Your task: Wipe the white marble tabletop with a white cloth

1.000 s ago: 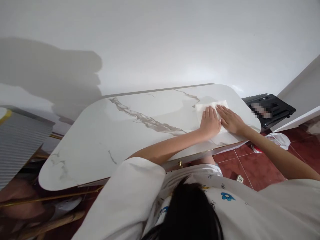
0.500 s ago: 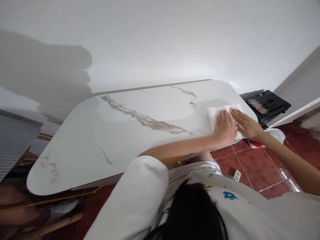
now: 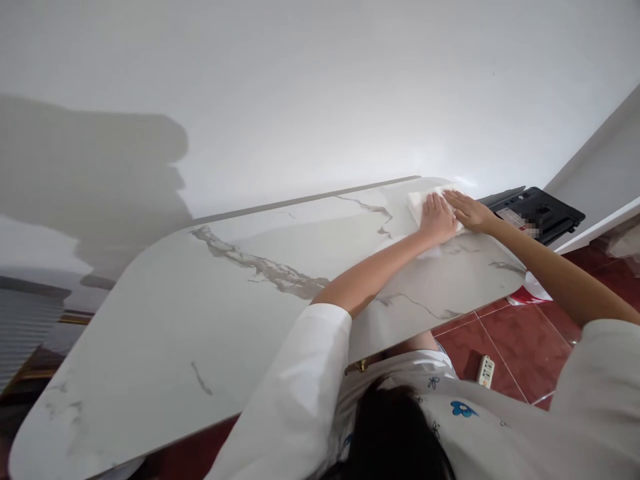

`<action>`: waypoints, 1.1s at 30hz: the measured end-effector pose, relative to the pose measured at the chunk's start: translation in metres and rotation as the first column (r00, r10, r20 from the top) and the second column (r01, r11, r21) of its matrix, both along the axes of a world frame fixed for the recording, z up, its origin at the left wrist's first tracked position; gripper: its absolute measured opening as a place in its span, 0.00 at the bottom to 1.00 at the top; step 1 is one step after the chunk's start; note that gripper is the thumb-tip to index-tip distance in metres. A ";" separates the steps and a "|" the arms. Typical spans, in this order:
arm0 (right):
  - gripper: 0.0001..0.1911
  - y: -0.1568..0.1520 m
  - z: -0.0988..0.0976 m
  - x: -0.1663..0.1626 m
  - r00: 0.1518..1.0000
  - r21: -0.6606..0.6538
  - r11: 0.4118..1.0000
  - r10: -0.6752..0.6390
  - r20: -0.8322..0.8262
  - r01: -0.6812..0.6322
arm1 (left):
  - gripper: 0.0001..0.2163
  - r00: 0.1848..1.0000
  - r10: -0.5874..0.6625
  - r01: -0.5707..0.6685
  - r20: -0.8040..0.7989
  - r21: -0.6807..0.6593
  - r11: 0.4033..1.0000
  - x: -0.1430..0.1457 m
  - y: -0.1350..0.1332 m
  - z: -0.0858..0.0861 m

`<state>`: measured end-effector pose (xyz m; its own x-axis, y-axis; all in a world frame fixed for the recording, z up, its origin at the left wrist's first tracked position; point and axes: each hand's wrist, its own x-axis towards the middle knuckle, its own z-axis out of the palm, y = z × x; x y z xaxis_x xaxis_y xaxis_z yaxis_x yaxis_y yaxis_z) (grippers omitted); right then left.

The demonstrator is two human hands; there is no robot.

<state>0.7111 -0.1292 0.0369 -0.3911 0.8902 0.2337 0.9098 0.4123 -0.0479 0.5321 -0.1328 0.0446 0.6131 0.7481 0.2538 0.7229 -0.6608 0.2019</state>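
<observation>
While the left hand [image 3: 439, 219] and right hand [image 3: 473, 212] press side by side on the white cloth [image 3: 416, 205] in the head view, their fingers [image 3: 431, 205] lie nearly flat and close together, pinching nothing visible. The cloth sits near the far right corner of the worktop [image 3: 165, 320], by the wall [image 3: 320, 100]. Uneven pressure could bunch it; overreaching could push it past the edge.

plain white on the cloth [image 3: 418, 203]; white also on the tabletop [image 3: 165, 320], with grey-brown veins in the manner of marble. on the shirt [image 3: 500, 433], white ground with a blue flower and small dark-outlined flowers. dark red on the floor tiles [image 3: 523, 343], with pale lines between. black on the case [image 3: 553, 212], cream on the power strip [image 3: 485, 371], pale grey on the wall [image 3: 320, 93].
</observation>
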 end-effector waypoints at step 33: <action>0.29 -0.122 0.009 -0.040 0.990 0.040 0.998 -0.046 -0.133 0.051 | 0.30 0.967 -0.231 0.237 -0.107 0.046 0.970 -0.067 -0.112 0.004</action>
